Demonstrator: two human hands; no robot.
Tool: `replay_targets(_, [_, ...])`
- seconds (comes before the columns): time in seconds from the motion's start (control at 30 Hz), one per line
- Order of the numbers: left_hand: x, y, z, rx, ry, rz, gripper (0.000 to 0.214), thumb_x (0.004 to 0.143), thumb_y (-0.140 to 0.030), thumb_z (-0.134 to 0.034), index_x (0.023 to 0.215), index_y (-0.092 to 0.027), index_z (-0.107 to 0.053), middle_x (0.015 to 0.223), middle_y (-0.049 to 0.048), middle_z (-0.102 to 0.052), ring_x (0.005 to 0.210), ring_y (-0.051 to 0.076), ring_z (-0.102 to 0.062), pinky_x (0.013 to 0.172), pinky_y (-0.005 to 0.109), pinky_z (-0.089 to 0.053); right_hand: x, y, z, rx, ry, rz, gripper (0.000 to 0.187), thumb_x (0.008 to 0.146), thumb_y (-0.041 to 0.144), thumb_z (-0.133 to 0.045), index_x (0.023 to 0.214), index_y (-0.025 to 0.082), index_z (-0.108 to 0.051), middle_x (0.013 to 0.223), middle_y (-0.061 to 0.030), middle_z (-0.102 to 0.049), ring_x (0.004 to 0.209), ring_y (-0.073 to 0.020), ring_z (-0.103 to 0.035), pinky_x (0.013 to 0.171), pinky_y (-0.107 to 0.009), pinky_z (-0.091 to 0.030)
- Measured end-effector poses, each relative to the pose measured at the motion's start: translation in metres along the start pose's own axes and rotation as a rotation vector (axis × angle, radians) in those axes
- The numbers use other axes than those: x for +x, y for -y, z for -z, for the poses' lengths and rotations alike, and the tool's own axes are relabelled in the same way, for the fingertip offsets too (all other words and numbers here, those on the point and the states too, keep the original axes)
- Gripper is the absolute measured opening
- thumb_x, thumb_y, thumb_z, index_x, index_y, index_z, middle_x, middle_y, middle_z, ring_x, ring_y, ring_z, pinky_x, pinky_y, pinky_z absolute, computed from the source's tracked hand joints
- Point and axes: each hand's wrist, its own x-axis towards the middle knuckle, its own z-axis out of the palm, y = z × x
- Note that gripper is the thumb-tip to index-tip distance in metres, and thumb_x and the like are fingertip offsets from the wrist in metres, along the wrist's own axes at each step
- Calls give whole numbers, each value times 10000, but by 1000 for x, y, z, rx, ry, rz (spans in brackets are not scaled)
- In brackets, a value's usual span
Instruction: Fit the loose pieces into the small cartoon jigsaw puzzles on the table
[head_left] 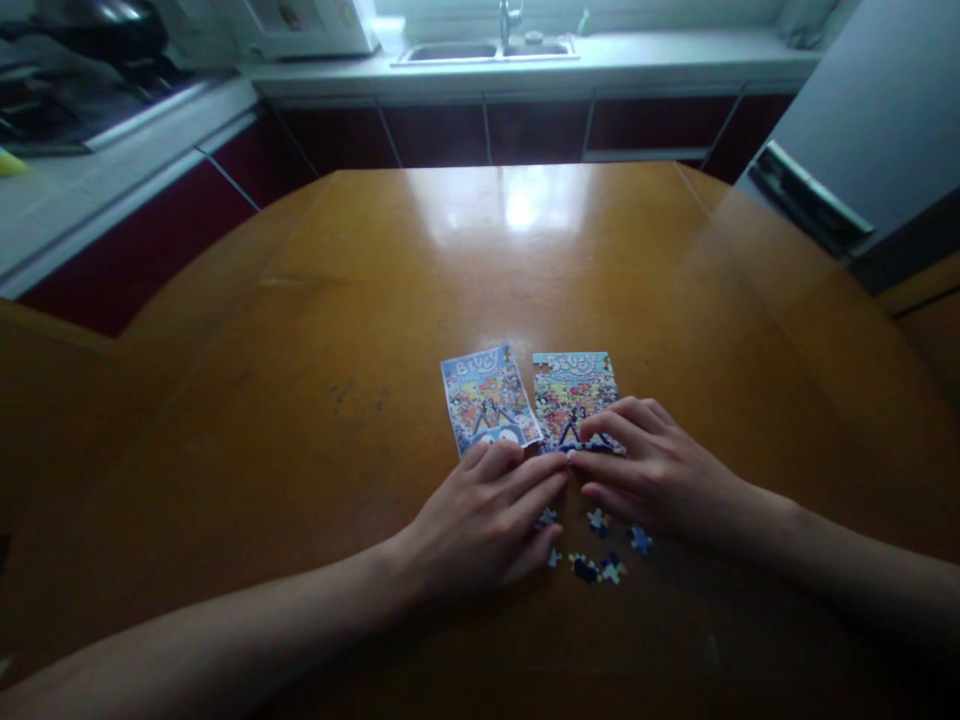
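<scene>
A nearly complete jigsaw puzzle [574, 385] lies flat on the table, with a gap at its upper left corner. Left of it is a printed picture sheet [487, 392] of the same design. My left hand [499, 505] is palm down with fingers stretched, covering the sheet's lower edge and reaching the puzzle's bottom edge. My right hand [637, 455] bends over the puzzle's lower right, its fingertips closed around a small pale puzzle piece [571, 456] at the bottom edge. Several loose puzzle pieces [598, 521] lie below the hands; my left hand partly hides some.
The wide wooden table [360, 290] reflects light at its far side. Beyond it are a counter with a sink [450, 53] and tap, a stove with a dark pan [112, 35] at the left, and a pale fridge [862, 110] at the right.
</scene>
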Motion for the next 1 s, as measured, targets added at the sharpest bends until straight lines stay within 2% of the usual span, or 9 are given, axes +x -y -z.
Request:
replay_targets(0.13, [1, 0, 2, -89, 50, 39, 425, 941, -363, -532, 1303, -142, -557, 1414, 40, -566, 1070, 263, -469, 974, 431, -415, -1, -2, 2, 36, 45, -49, 218, 953, 362, -574, 1060, 239, -719, 1124, -88, -628, 1053, -266, -488, 898, -433, -396])
replay_targets(0.37, [1, 0, 2, -139, 45, 72, 401, 943, -340, -527, 1299, -157, -547, 1393, 53, -572, 1094, 261, -470, 1006, 431, -408, -1, 0, 3, 109, 67, -94, 223, 947, 349, -582, 1116, 279, -710, 1171, -85, -603, 1108, -282, -468, 953, -493, -382])
replay_targets(0.43, [1, 0, 1, -120, 54, 72, 409, 961, -333, -502, 1332, -163, -527, 1389, 58, -567, 1109, 263, -468, 1018, 434, -400, -1, -1, 4, 179, 18, -124, 216, 949, 307, -573, 1116, 262, -702, 1172, -92, -601, 1113, -276, -474, 955, -492, -398])
replay_targets(0.5, [2, -1, 0, -83, 67, 66, 434, 976, -340, -481, 1374, -167, -498, 1390, 64, -557, 1123, 268, -462, 1025, 441, -391, 0, -4, 5, 235, -86, -187, 208, 954, 253, -550, 1103, 236, -694, 1141, -97, -610, 1101, -263, -490, 943, -474, -424])
replay_targets(0.57, [2, -1, -1, -48, 82, 55, 469, 984, -366, -471, 1407, -165, -468, 1392, 72, -545, 1130, 275, -456, 1024, 448, -387, 1, -7, 5, 250, -197, -260, 205, 954, 216, -536, 1085, 220, -693, 1094, -96, -620, 1073, -251, -509, 922, -456, -446])
replay_targets(0.63, [3, -2, -1, -24, 105, 52, 509, 983, -404, -471, 1428, -158, -444, 1391, 83, -532, 1137, 284, -449, 1019, 455, -387, 2, -11, 5, 242, -257, -306, 192, 949, 208, -542, 1059, 213, -700, 1065, -92, -622, 1052, -245, -519, 907, -445, -456])
replay_targets(0.8, [9, -7, -1, 65, 133, 54, 584, 984, -509, -433, 1421, -122, -438, 1347, 124, -526, 1109, 302, -447, 972, 464, -400, 1, -15, 3, 239, -287, -322, 158, 939, 209, -572, 1002, 202, -717, 1052, -87, -620, 1045, -236, -524, 901, -429, -459])
replay_targets(1.0, [14, -19, -3, 141, 120, 83, 570, 990, -526, -409, 1356, -97, -486, 1273, 138, -551, 1080, 307, -462, 943, 452, -414, -3, -15, 12, 212, -323, -330, 148, 936, 201, -575, 990, 200, -713, 1055, -92, -619, 1050, -242, -534, 896, -437, -455])
